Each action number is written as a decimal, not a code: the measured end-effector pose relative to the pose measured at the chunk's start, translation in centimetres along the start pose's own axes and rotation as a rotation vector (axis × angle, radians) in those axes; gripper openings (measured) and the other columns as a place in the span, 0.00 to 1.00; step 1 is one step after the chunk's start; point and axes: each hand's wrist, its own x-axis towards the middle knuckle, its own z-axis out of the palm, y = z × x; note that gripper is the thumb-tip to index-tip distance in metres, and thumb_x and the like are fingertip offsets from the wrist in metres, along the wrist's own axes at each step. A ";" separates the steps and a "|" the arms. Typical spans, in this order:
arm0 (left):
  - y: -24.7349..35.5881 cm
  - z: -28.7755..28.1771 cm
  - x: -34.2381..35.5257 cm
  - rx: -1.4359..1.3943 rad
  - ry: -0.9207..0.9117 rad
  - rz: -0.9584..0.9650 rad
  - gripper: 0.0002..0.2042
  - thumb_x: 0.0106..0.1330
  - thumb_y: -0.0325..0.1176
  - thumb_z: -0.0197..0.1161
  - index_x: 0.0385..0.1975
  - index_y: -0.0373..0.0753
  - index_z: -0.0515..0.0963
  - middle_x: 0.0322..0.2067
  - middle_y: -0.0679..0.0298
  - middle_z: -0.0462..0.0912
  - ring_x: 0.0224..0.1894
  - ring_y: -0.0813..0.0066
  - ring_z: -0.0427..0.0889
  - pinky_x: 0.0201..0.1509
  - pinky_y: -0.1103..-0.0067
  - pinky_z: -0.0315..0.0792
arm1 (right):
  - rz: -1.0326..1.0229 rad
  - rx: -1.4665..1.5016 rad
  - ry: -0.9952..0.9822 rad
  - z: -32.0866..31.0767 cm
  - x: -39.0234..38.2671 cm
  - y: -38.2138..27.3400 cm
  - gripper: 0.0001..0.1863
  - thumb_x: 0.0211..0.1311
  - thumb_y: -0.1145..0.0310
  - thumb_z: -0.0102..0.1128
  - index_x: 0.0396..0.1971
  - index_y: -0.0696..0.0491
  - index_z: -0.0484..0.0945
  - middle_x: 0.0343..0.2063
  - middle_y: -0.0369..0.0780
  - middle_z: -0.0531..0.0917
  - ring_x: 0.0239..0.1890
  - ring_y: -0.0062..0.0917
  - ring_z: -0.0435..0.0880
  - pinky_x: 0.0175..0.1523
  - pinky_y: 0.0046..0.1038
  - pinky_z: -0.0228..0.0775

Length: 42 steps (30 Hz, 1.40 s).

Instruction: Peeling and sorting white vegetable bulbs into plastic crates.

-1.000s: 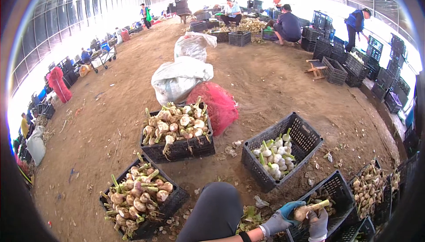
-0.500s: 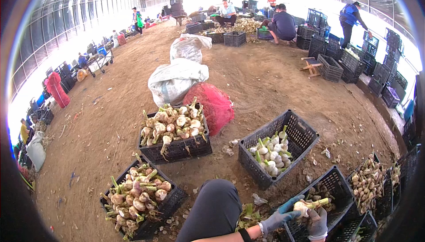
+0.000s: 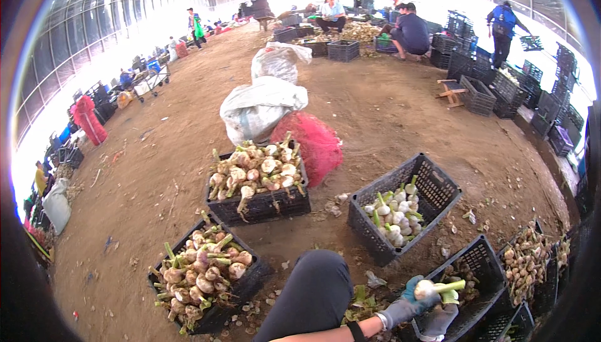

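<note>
In grey-and-blue gloves, my hands are at the lower right over a black crate (image 3: 481,251). My left hand (image 3: 404,307) is closed around a pale garlic bulb (image 3: 424,289), whose thick green stem points right. Just below the stem is my right hand (image 3: 442,320), its fingers curled and blurred, close to a loose green leaf (image 3: 450,296) hanging from the stem. Whether the fingers pinch that leaf is hard to make out. Dark peelings (image 3: 460,273) lie inside the crate under my hands.
Ahead, a black crate (image 3: 447,182) holds cleaned white garlic (image 3: 397,217). Two crates of untrimmed garlic (image 3: 260,170) (image 3: 200,273) stand left of my knee (image 3: 310,292). More garlic (image 3: 524,257) fills a crate at right. White sacks (image 3: 263,107) and a red net bag (image 3: 313,145) stand beyond; people work farther back.
My right hand has come off the bulb and moved down, while my left hand keeps hold. The bulb looks whiter, with a leaf hanging off the stem. The view has shifted slightly left.
</note>
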 end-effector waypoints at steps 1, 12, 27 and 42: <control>0.4 0.1 -0.3 0.270 0.065 0.206 0.27 0.61 0.50 0.73 0.52 0.39 0.74 0.46 0.63 0.81 0.45 0.70 0.81 0.55 0.75 0.77 | 0.283 0.441 0.052 0.4 -0.3 -0.5 0.11 0.69 0.76 0.55 0.49 0.59 0.79 0.45 0.41 0.84 0.47 0.26 0.83 0.55 0.28 0.74; 4.2 3.9 -3.7 0.989 0.069 0.585 0.30 0.58 0.35 0.77 0.59 0.40 0.69 0.51 0.67 0.76 0.51 0.80 0.75 0.58 0.79 0.72 | 0.064 0.235 -0.105 -2.2 1.3 -1.8 0.16 0.66 0.75 0.60 0.53 0.60 0.79 0.54 0.46 0.80 0.52 0.31 0.80 0.53 0.29 0.74; 4.3 4.1 -5.6 0.907 -0.255 0.125 0.24 0.66 0.37 0.70 0.59 0.40 0.72 0.55 0.68 0.74 0.58 0.81 0.71 0.64 0.78 0.67 | 0.167 0.176 -0.053 -2.8 1.6 -2.3 0.11 0.62 0.82 0.58 0.43 0.59 0.82 0.42 0.41 0.87 0.43 0.30 0.84 0.52 0.30 0.76; 7.5 5.3 -4.9 0.351 0.110 0.265 0.31 0.72 0.59 0.52 0.69 0.47 0.65 0.58 0.52 0.77 0.54 0.58 0.81 0.54 0.66 0.78 | 0.339 -0.619 -0.967 -1.2 -8.5 -2.0 0.26 0.58 0.55 0.67 0.57 0.44 0.77 0.40 0.44 0.87 0.41 0.45 0.86 0.45 0.43 0.78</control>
